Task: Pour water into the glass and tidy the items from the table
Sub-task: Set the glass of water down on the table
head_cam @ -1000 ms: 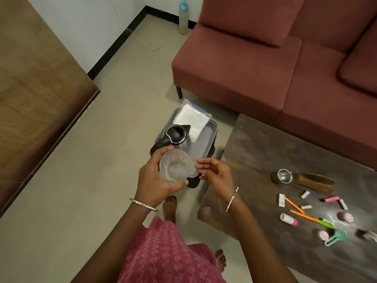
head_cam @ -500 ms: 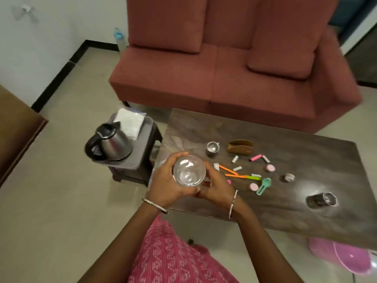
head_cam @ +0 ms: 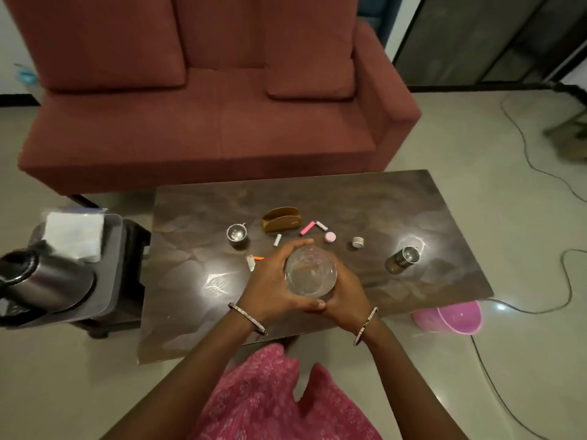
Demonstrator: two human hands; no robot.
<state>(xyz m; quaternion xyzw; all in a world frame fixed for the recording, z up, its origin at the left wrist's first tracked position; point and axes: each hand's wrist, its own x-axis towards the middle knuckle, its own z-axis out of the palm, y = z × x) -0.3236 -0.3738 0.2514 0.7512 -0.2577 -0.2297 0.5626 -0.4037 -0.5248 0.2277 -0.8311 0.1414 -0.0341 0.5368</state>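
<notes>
A clear glass [head_cam: 310,271] is held upright over the middle of the dark table [head_cam: 413,201]. My left hand [head_cam: 270,281] wraps its left side and my right hand [head_cam: 344,293] cups its right side and base. A steel kettle [head_cam: 44,281] sits on a grey tray [head_cam: 114,258] on a low stool left of the table. Small items lie scattered beyond the glass: a steel cup [head_cam: 236,234], a wooden holder [head_cam: 281,219], a pink marker [head_cam: 307,228], a pink lid [head_cam: 330,237], a small tin [head_cam: 358,242] and a steel tumbler [head_cam: 403,258].
A red sofa [head_cam: 203,128] stands right behind the table. A folded white cloth [head_cam: 74,235] lies on the tray behind the kettle. A pink tub [head_cam: 451,317] sits on the floor at the table's right front corner. Cables [head_cam: 533,160] trail across the floor at right.
The view has swung right from the kettle to the table. The glass has travelled from above the kettle to over the table's middle, and my right hand has closed onto it.
</notes>
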